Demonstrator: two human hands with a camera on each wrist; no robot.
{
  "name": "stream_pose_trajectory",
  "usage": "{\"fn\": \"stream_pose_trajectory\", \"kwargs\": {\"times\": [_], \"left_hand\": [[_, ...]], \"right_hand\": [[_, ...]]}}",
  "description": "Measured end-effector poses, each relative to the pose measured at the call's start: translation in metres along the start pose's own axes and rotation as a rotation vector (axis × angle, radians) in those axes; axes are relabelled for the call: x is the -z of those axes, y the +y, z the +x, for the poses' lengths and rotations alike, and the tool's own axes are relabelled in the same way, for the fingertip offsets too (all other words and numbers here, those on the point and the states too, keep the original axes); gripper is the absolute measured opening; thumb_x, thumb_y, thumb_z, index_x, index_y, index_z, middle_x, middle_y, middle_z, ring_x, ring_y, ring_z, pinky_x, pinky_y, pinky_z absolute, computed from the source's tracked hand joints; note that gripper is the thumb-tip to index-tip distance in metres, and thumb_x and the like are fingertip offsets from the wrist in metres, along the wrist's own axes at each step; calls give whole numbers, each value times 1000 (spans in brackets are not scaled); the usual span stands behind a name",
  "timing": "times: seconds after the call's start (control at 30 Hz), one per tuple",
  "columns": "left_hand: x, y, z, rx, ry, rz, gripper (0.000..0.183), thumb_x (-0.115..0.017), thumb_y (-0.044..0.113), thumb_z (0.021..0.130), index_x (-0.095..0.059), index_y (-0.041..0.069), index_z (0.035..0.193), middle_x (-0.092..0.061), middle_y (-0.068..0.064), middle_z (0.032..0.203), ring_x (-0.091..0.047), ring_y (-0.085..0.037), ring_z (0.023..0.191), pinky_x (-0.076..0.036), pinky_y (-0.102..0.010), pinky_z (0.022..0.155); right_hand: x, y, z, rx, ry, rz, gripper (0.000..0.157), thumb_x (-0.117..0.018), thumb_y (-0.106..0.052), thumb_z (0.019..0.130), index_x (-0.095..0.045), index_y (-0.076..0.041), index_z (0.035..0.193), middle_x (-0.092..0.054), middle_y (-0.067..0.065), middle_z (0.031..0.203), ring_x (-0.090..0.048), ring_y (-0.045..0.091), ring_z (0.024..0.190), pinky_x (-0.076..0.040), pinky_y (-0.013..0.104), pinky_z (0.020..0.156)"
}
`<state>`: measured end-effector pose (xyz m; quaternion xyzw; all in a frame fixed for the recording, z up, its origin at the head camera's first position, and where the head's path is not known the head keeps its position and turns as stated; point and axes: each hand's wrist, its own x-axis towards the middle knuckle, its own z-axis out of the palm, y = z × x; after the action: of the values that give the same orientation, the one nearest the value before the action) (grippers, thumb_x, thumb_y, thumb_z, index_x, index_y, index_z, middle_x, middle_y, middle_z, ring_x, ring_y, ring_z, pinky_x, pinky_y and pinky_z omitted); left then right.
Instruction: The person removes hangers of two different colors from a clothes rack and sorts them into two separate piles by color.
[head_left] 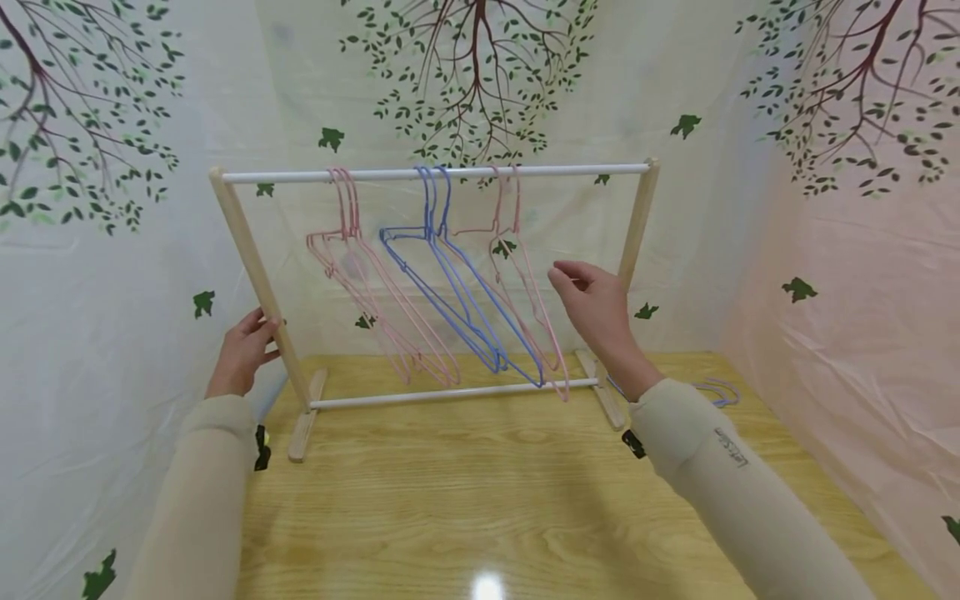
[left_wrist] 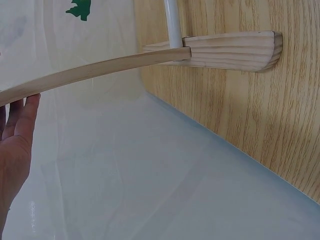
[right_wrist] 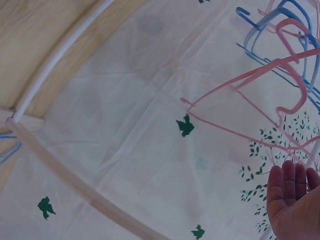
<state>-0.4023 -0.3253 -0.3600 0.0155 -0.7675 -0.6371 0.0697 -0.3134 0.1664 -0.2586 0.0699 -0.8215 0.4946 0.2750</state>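
Clothes rack (head_left: 450, 393), wooden posts and white bars, stands upright on the worktop (head_left: 450, 483). Top bar (head_left: 562, 172) carries hangers in three bunches: left pink hangers (head_left: 356, 212), looks like three; blue hangers (head_left: 431, 229) mid-bar, also about three; right pink hangers (head_left: 518, 204), two, nearest the right post (head_left: 640, 217). Left hand (head_left: 243, 354) at the left post (left_wrist: 100, 70), partway up; grip pinches the post lightly, thumb side in front, other fingers behind. Right hand (head_left: 596, 304) in the air between right pink hangers and right post, clear of both in head view; grip loose, fingers slightly bent and side by side, holding nothing. Rack feet: left foot (head_left: 303, 433) and right foot (head_left: 611, 408), both flat on worktop. Loose blue hangers (head_left: 735, 392) lie on worktop right of the rack, partly behind the forearm, count unclear. Pale sleeves (head_left: 202, 492) on both arms, lettering on the right one. Backdrop sheet (head_left: 300, 100) behind, printed with trees (head_left: 480, 83) and dark green shapes (head_left: 798, 289); pinkish at far right.
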Motion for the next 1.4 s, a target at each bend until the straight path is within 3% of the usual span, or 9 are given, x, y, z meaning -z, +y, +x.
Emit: {"fn": "stream_pose_trajectory", "kwargs": {"times": [0.23,0.43,0.67,0.87,1.0,1.4], "left_hand": [[0,-1,0,-21,-6,10,61,-42,37,107,-21,14,159,-44,-13,138,-43,-28,129,-36,-56,109],[0,-1,0,-7,-4,16,62,-42,38,106,-20,16,160,-40,-16,144,-40,-31,134,-36,-55,109],[-1,0,0,-10,-8,16,62,-42,39,106,-20,16,160,-39,-18,145,-39,-33,134,-36,-55,109],[0,-1,-1,-11,-12,21,63,-43,41,106,-20,17,160,-41,-14,142,-39,-33,134,-36,-56,109],[1,-2,-2,-14,-11,24,64,-42,41,106,-19,17,160,-39,-17,145,-36,-36,138,-36,-56,109],[0,-1,-2,-25,-3,24,63,-41,39,106,-19,15,160,-38,-19,145,-37,-36,136,-37,-56,109]], "right_hand": [[-12,-16,5,-62,-93,-83,47,-67,-44,94,-68,-11,128,-68,5,118,-64,20,101,-55,37,81],[-12,-17,8,-72,-146,-167,45,-69,-37,93,-68,-9,127,-69,7,112,-65,23,101,-54,41,84],[-2,-14,14,-32,-109,-265,33,-66,-27,94,-73,-6,118,-72,10,111,-67,26,99,-52,42,87],[11,-12,17,-60,-125,-357,31,-63,-31,98,-75,-9,116,-73,8,106,-68,23,90,-52,42,79],[18,-12,18,-34,-132,-415,31,-61,-31,99,-76,-9,114,-74,8,103,-69,24,89,-51,44,76],[36,1,20,77,4,-402,25,-64,-24,95,-79,-7,106,-75,10,96,-69,29,89,-51,44,80]]}}
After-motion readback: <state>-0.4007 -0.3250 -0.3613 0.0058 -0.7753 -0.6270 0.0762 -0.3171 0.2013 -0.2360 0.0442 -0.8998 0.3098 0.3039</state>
